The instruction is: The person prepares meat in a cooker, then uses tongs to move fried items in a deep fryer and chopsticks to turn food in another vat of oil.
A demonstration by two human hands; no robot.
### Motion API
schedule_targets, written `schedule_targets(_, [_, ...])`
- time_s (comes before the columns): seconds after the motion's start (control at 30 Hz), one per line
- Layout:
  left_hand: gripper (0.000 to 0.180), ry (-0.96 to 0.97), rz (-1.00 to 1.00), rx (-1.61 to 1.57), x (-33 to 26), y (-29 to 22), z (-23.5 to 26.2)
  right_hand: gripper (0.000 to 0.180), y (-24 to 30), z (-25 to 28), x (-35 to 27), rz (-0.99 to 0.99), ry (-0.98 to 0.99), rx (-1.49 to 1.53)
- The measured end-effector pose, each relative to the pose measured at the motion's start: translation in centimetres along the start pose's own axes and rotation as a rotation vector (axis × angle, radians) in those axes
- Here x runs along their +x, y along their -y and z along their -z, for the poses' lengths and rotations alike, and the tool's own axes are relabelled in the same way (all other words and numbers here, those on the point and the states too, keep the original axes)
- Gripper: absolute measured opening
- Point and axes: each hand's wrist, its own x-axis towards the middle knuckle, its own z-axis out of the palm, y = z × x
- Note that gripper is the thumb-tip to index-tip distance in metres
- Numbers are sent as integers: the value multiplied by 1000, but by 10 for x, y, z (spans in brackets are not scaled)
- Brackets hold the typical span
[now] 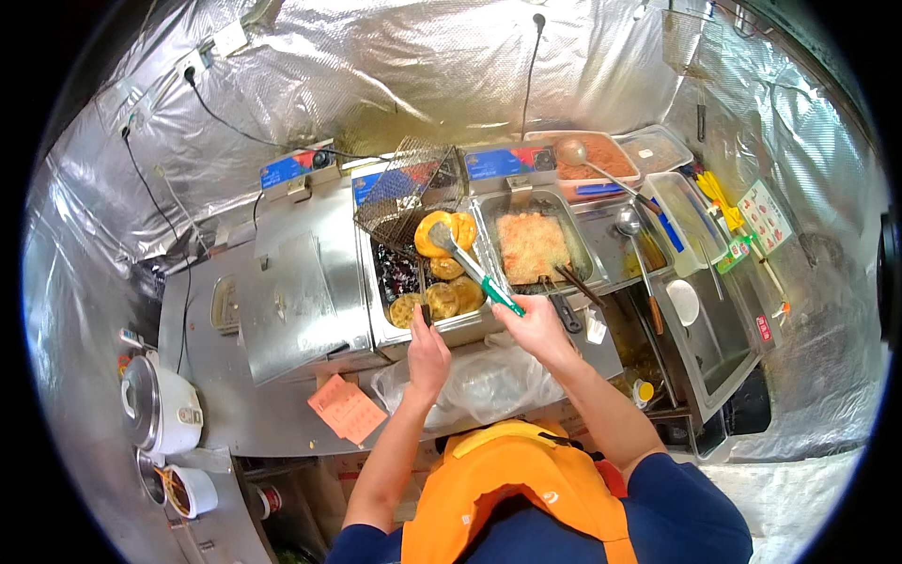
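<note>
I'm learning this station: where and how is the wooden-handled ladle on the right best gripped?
Probably by the wooden handle, from the person's side: that slim end points toward the person, while the round bowl lies at the far end.

The tongs (pixel 474 267), pale metal with green toward the near end, slant forward and leftward above the steel fryer, their broad rounded head lying against glossy yellow-orange rounds (pixel 463 226). These rounds sit close together near the wire basket; whether they touch its mesh is unclear. Nearer, browned fried rounds (pixel 442 299) with a rough golden surface rest clustered in the fryer's right part. A short black handle (pixel 426 315) stands beside them at the near rim, its far end indistinct.
</note>
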Motion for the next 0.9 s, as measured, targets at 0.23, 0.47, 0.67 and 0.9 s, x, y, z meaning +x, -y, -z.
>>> schedule_targets(0.23, [53,42,246,-348,4,-20,-13,32,19,8,-4,201,-193,-335])
schedule_targets(0.47, [55,-25,212,-325,15,6,-12,57,-32,-12,12,303,-88,-913])
schedule_targets(0.67, [54,-6,178,-261,28,-17,7,62,-71,-87,77,482,-193,-1205])
schedule_targets(0.9, [52,41,248,-257,24,-7,8,32,-63,-61,96,429,-167,-1073])
